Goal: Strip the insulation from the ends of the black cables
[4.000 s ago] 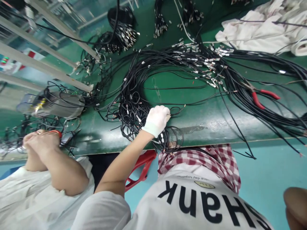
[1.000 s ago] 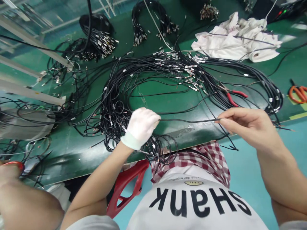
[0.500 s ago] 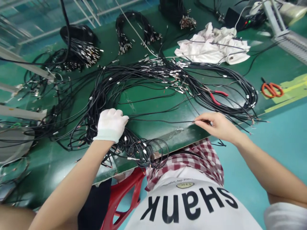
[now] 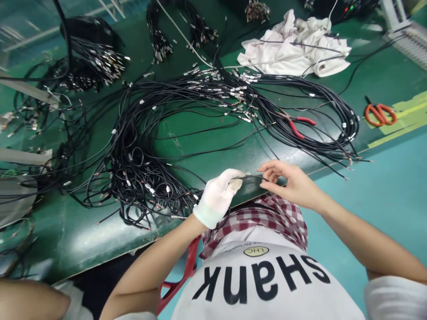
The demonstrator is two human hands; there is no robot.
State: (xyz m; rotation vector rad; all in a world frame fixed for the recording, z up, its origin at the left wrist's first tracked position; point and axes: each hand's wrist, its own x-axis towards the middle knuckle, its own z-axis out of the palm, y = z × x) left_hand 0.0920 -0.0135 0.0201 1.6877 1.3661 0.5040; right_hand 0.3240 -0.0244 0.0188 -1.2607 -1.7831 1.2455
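Note:
My left hand, in a white glove, is closed with thumb and fingers pinching a thin black cable. The cable bridges the short gap to my bare right hand. There the thumb and fingers are parted around the cable's far end, and no firm grip shows. Left of my gloved hand lies a tangled heap of black cables with small metal terminals. Behind both hands, a long bundle of black cables curves across the green table.
Red-handled pliers rest on the coiled cables at right. Orange-handled scissors lie near the right edge. A white cloth is crumpled at the back. A red stool stands below; another person's arm shows lower left.
My left hand has moved right, from the cable heap to close beside my right hand. The right hand's fingers have gone from a pinch on the cable to parted. The view has shifted slightly.

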